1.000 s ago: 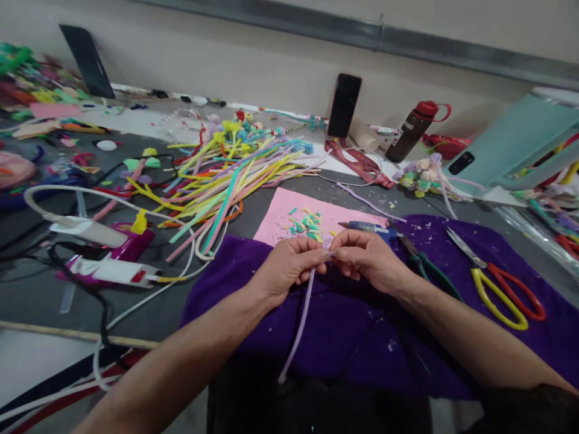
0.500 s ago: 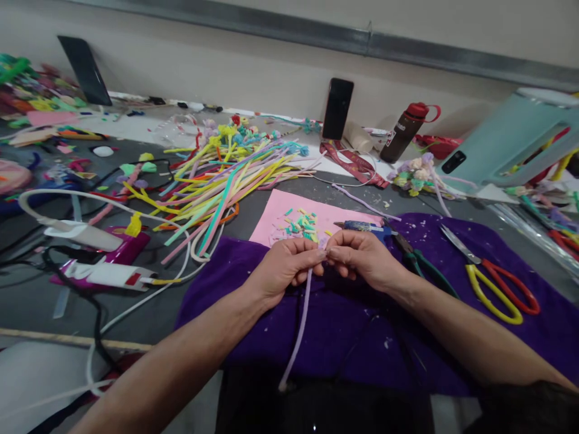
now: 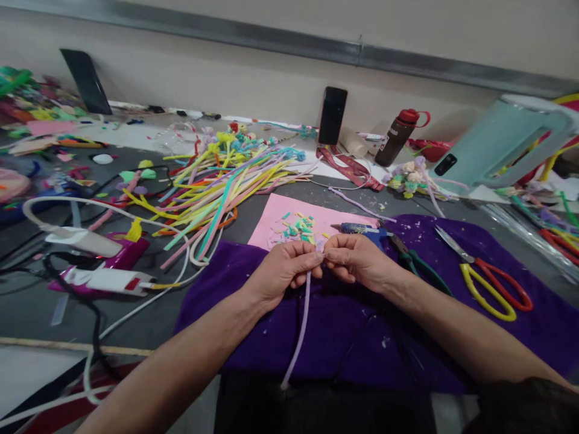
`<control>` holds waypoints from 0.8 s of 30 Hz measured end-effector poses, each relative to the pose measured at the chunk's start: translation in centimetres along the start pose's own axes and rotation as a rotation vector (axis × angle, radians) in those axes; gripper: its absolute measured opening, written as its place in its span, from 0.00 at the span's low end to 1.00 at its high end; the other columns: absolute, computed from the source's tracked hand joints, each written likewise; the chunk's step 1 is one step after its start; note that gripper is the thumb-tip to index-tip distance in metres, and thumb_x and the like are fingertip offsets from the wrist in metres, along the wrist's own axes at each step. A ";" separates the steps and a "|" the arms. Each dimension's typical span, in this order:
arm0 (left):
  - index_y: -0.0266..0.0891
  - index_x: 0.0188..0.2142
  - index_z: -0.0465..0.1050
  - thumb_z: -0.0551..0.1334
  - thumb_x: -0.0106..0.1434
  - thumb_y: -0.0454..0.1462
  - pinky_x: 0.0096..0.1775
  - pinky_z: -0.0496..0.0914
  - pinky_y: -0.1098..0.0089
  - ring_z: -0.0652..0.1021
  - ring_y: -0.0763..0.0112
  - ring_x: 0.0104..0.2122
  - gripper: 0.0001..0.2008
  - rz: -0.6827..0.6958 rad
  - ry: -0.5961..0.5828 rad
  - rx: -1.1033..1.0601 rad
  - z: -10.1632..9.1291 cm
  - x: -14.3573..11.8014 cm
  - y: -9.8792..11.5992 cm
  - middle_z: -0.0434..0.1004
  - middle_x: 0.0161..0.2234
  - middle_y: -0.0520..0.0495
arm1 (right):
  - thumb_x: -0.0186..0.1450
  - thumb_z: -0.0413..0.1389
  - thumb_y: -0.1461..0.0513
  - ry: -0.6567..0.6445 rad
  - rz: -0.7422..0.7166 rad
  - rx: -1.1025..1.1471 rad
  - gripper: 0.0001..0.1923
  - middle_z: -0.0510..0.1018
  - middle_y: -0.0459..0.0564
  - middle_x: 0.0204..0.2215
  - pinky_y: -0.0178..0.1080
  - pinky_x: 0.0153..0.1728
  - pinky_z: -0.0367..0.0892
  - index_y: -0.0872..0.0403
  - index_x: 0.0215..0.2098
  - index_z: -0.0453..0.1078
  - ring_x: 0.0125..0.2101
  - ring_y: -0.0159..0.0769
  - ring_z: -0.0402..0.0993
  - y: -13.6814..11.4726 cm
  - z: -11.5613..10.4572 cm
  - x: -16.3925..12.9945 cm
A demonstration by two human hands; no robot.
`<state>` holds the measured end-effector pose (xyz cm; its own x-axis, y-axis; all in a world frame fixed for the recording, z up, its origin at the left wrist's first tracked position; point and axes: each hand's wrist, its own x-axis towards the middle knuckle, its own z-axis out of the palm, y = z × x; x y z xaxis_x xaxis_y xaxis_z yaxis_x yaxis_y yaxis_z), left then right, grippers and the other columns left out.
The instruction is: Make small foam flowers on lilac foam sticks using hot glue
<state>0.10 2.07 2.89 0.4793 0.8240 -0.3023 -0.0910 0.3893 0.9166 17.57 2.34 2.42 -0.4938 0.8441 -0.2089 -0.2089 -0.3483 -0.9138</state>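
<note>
The lilac stem (image 3: 306, 313) hangs above the purple cloth (image 3: 266, 343); my left hand (image 3: 289, 265) and right hand (image 3: 359, 260) pinch its upper end, fingertips meeting (contact partly hidden); I'd squeeze gently, keeping wrists steady; the pink sheet (image 3: 262, 229) lies just beyond.

Left hand (image 3: 289, 265) and right hand (image 3: 357, 259) both pinched, fingertips adjacent at the grip; left forearm (image 3: 190, 355) and right forearm (image 3: 456, 325) diverge from it toward the body, elbows outward.

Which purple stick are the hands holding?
The lilac stick hanging over the cloth; others, like the loose one beyond the blue tool, lie on the table.
</note>
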 end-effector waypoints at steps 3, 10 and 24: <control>0.35 0.25 0.67 0.63 0.52 0.42 0.15 0.48 0.80 0.58 0.86 0.13 0.11 0.001 -0.009 -0.004 0.0 0.0 -0.1 0.70 0.19 0.54 | 0.52 0.62 0.58 -0.004 0.007 0.020 0.12 0.71 0.41 0.19 0.24 0.09 0.51 0.59 0.24 0.67 0.10 0.19 0.59 0.0 0.0 0.0; 0.34 0.24 0.68 0.63 0.52 0.42 0.15 0.47 0.79 0.58 0.86 0.13 0.12 -0.024 -0.038 -0.009 0.0 -0.1 -0.1 0.70 0.18 0.52 | 0.53 0.61 0.58 -0.050 0.040 0.081 0.12 0.72 0.42 0.19 0.24 0.09 0.50 0.59 0.25 0.67 0.10 0.18 0.59 0.0 -0.1 -0.2; 0.34 0.24 0.68 0.63 0.54 0.41 0.15 0.48 0.80 0.58 0.87 0.13 0.11 -0.001 0.000 -0.022 0.0 0.0 -0.3 0.69 0.18 0.54 | 0.56 0.59 0.56 0.031 -0.032 -0.111 0.12 0.71 0.42 0.20 0.24 0.11 0.51 0.59 0.26 0.67 0.13 0.20 0.62 -0.1 -0.3 -0.2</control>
<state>0.13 2.00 2.60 0.4792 0.8235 -0.3035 -0.1100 0.3994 0.9102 17.92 2.32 2.44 -0.4617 0.8669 -0.1879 -0.1285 -0.2750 -0.9528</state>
